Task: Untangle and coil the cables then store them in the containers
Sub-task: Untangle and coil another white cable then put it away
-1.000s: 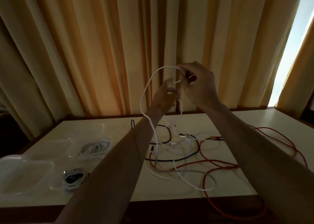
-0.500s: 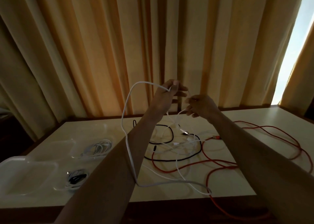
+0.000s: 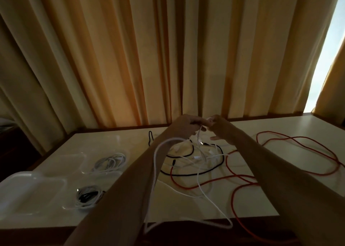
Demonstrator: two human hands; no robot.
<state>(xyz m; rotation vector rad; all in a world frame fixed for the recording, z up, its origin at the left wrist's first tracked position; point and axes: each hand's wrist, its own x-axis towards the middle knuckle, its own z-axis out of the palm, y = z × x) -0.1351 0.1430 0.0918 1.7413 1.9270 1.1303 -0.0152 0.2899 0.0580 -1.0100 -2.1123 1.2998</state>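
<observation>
Here the left hand [image 3: 186, 127] and right hand [image 3: 219, 127] both pinched the white cable [image 3: 155, 171], whose loop hung below the left forearm. I judged it could snag the red cable [image 3: 233, 195] beneath. Left of the hands, two clear containers [image 3: 119, 143] each held coiled cables.

No readable text anywhere, no labels, no brand marks, no numbers, no signs, dim light, nothing legible
</observation>
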